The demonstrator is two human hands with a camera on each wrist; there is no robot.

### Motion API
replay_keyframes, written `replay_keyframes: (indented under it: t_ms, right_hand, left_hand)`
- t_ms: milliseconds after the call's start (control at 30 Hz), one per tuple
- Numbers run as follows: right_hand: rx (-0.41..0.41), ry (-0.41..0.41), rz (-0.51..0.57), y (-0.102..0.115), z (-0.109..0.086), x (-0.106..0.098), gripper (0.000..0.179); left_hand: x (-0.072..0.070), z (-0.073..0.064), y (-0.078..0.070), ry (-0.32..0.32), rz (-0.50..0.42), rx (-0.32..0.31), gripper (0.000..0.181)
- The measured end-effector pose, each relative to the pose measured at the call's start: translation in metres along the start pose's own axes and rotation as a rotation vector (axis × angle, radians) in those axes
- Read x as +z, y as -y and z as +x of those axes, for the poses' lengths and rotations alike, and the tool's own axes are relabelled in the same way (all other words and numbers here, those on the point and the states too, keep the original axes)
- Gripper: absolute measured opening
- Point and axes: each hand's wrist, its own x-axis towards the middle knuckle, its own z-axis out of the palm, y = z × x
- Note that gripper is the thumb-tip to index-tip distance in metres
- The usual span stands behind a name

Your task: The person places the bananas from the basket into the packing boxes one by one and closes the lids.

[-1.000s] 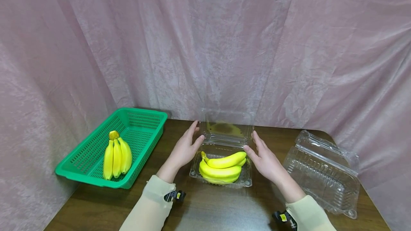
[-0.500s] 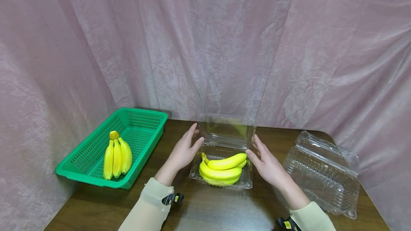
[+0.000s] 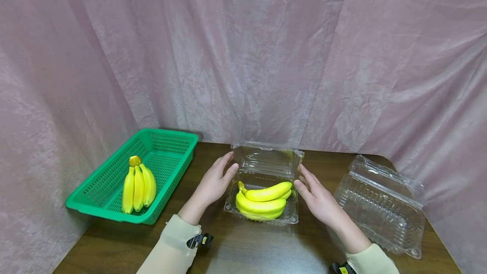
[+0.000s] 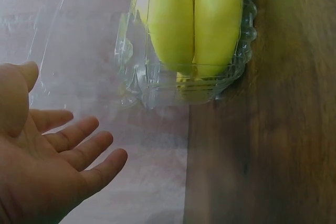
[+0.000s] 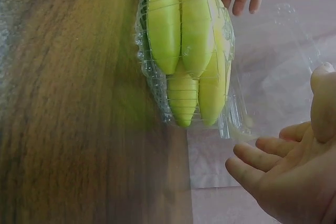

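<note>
A clear plastic clamshell container (image 3: 262, 221) stands on the table with its hinged lid (image 3: 266, 160) raised at the back. A bunch of bananas (image 3: 262, 202) lies in its base, stem to the left. My left hand (image 3: 213, 183) is at the lid's left side, fingers extended and palm inward. On the other side my right hand (image 3: 318, 200) is held likewise, fingertips near the lid's right edge. Whether the fingertips touch the lid, I cannot tell. Both wrist views show loosely spread fingers, the left hand (image 4: 58, 150) and the right hand (image 5: 289, 171), gripping nothing.
A green plastic basket (image 3: 179, 172) stands on the left, holding another banana bunch (image 3: 138, 185). Over on the right lies a second clear clamshell container (image 3: 380, 206), its lid raised. A pink curtain (image 3: 243, 54) hangs behind the wooden table (image 3: 251, 248).
The lid's top edge has come lower in view and looks wider. Both hands have shifted slightly back toward me and a little apart. The bananas in the container have hardly moved.
</note>
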Motion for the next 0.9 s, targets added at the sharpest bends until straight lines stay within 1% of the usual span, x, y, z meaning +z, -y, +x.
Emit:
replay_keyframes:
  t_ms: [167,267,300,400,500,533,667,767,900]
  right_hand:
    - [-0.027,-0.010,0.012,-0.002,-0.005,0.000,0.071]
    - [-0.067,-0.024,0.023,-0.010,-0.006,0.001,0.070]
    - [-0.103,-0.040,0.020,-0.019,-0.004,0.004,0.068]
    - [-0.129,-0.050,0.000,-0.025,-0.006,0.004,0.065]
    - [-0.105,-0.048,-0.009,-0.022,-0.009,0.003,0.063]
    - [-0.071,-0.035,-0.013,-0.013,-0.011,0.000,0.064]
    - [-0.034,-0.021,-0.051,-0.004,-0.014,-0.001,0.061]
    - [-0.023,-0.018,-0.069,-0.003,-0.015,-0.001,0.059]
    - [-0.010,-0.013,-0.060,-0.005,-0.015,-0.001,0.059]
  left_hand:
    - [-0.001,-0.003,0.001,0.015,-0.005,0.004,0.063]
    - [-0.002,-0.005,0.002,0.015,-0.018,0.008,0.059]
    - [-0.003,-0.006,0.002,0.015,-0.019,0.011,0.059]
    - [-0.004,-0.009,0.004,0.017,-0.031,0.020,0.060]
    - [-0.005,-0.011,0.005,0.025,-0.037,0.032,0.064]
    - [-0.005,-0.012,0.006,0.025,-0.039,0.035,0.065]
    - [-0.005,-0.014,0.008,0.021,-0.042,0.043,0.063]
    - [-0.004,-0.016,0.011,0.018,-0.040,0.042,0.061]
    - [-0.004,-0.017,0.012,0.020,-0.049,0.032,0.061]
